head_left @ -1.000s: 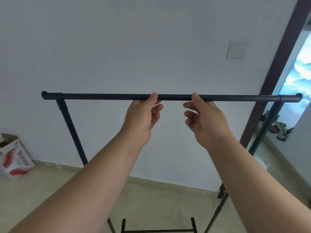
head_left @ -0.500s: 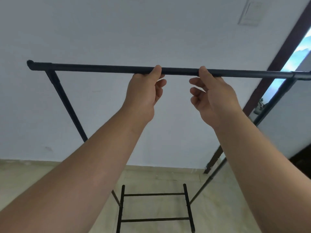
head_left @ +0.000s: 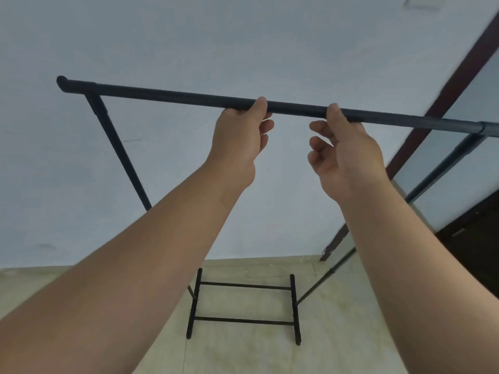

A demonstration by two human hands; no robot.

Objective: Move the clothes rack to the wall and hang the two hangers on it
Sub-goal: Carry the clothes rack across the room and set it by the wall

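Note:
A black metal clothes rack (head_left: 162, 93) stands in front of me, its top bar running across the view and slanting down to the right. My left hand (head_left: 239, 139) grips the bar near its middle, thumb over the top. My right hand (head_left: 343, 152) holds the bar just to the right, thumb on the bar and lower fingers loosely curled. The rack's base frame (head_left: 244, 303) rests on the floor near the white wall (head_left: 243, 36). No hangers are in view.
A dark brown door frame (head_left: 437, 103) runs diagonally at the right, with a dark opening (head_left: 475, 238) below it. A switch plate (head_left: 421, 1) sits high on the wall. Beige floor tiles (head_left: 243, 354) lie under the rack.
The rack has come closer to the wall and its bar now slants. The view has tipped down, showing more of the base. The cardboard box at the left is out of view.

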